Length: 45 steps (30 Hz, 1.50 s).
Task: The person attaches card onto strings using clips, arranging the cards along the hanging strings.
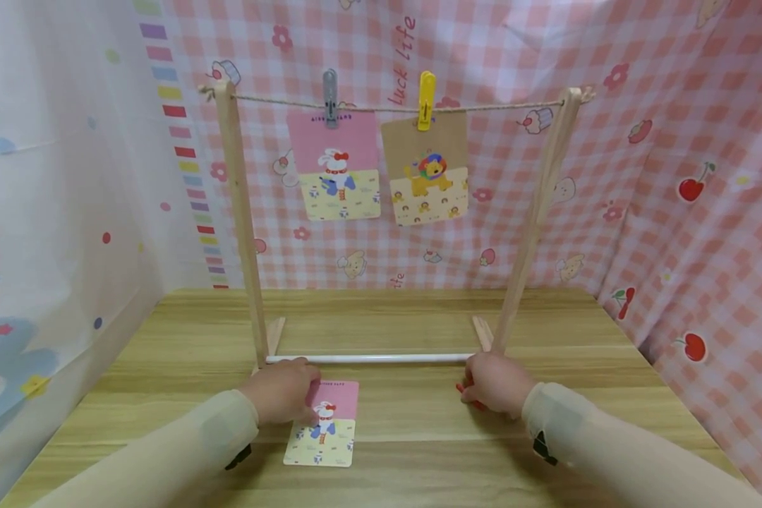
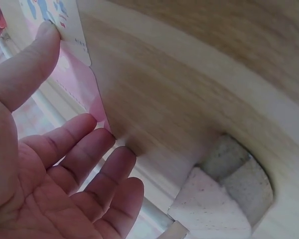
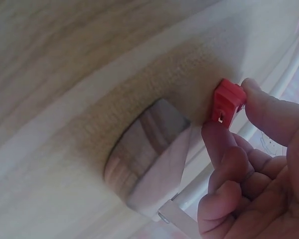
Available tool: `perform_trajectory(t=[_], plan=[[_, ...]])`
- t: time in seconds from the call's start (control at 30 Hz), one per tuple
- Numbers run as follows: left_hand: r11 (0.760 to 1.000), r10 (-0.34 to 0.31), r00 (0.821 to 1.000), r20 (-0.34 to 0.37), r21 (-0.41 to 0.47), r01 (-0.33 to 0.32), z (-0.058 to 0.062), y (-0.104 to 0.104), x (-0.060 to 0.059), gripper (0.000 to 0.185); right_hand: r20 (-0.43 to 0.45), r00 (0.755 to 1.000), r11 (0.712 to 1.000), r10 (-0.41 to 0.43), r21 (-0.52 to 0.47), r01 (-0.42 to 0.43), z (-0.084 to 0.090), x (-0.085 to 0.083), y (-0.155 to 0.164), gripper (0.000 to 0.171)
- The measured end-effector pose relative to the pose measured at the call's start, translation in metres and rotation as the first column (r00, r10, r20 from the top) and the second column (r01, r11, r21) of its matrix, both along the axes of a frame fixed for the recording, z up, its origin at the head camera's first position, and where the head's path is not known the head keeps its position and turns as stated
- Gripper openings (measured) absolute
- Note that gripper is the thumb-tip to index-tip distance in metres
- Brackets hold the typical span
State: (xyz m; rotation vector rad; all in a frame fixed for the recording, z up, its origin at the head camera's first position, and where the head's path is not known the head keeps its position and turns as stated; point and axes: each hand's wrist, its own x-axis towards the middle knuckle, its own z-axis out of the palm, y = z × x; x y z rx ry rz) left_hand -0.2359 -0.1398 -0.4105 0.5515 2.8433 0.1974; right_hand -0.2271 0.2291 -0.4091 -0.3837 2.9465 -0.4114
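The left hand [image 1: 284,392] has a loose, wide grip, its thumb on the face of the loose card [image 1: 330,444] and its fingers gently bent by the card's edge. That card lies on the worktop [image 1: 413,466], in front of the white rod [image 1: 381,358]. The right hand [image 1: 500,381] pinches the red clip [image 3: 227,102] between thumb and forefinger, near the rod's right end. Above, a grey clip [image 1: 331,99] and a yellow clip [image 1: 426,99] hold two cards on the string [image 1: 508,106].
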Motion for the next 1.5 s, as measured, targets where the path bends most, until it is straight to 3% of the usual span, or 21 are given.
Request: perform_trajectory(t=[0.3, 0.57, 1.13, 1.5], plan=[[1.0, 0.002, 1.0, 0.003, 0.014, -0.002, 0.0035, 0.0003, 0.0018, 0.056, -0.028, 0.999, 1.0, 0.018, 0.019, -0.017, -0.0004, -0.0002, -0.001, 0.027], [1.0, 0.0, 1.0, 0.003, 0.02, 0.0, 0.0051, 0.0003, 0.002, 0.07, -0.018, 1.0, 1.0, 0.007, 0.013, -0.007, -0.0003, 0.0002, -0.001, 0.024], [0.993, 0.031, 0.997, 0.065, 0.11, -0.039, 0.0028, -0.0028, -0.004, 0.071, 0.009, 1.0, 1.0, 0.018, -0.009, -0.018, -0.001, -0.0025, 0.0004, 0.021], [0.991, 0.049, 0.996, 0.079, 0.118, -0.059, 0.0074, 0.001, -0.0001, 0.057, -0.028, 0.998, 0.998, 0.064, 0.014, -0.064, -0.0033, -0.0032, 0.0012, 0.025]])
